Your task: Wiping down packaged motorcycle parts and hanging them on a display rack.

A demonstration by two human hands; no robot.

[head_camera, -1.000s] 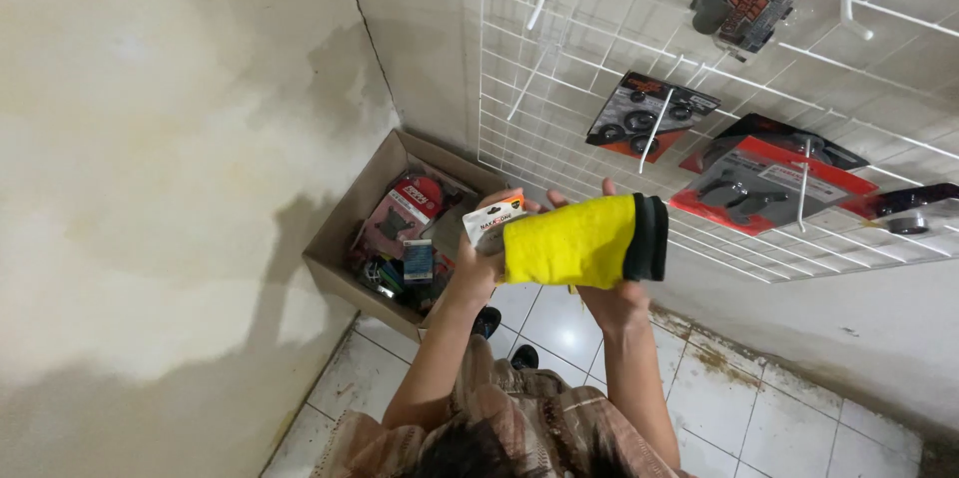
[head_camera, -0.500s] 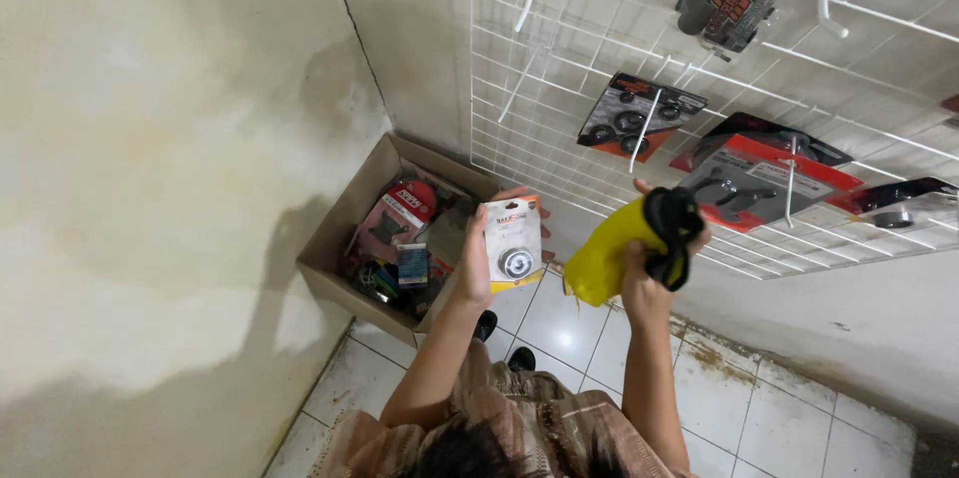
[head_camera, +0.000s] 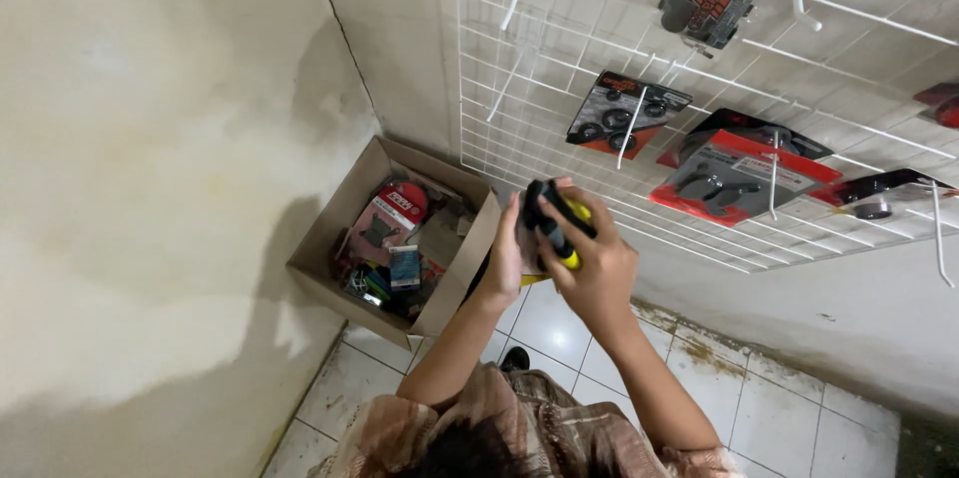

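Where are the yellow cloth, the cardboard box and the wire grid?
yellow cloth (head_camera: 571, 234): head view, yellow edge showing between the hands.
cardboard box (head_camera: 335, 220): head view, left outer wall.
wire grid (head_camera: 519, 68): head view, bare white wires left of the hanging packages.

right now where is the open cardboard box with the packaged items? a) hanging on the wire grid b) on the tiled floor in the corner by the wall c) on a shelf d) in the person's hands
b: the cardboard box sits on the tiled floor in the corner, below the wire grid.

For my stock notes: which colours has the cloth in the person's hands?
The cloth is yellow with a black part, seen in the head view, the only one.
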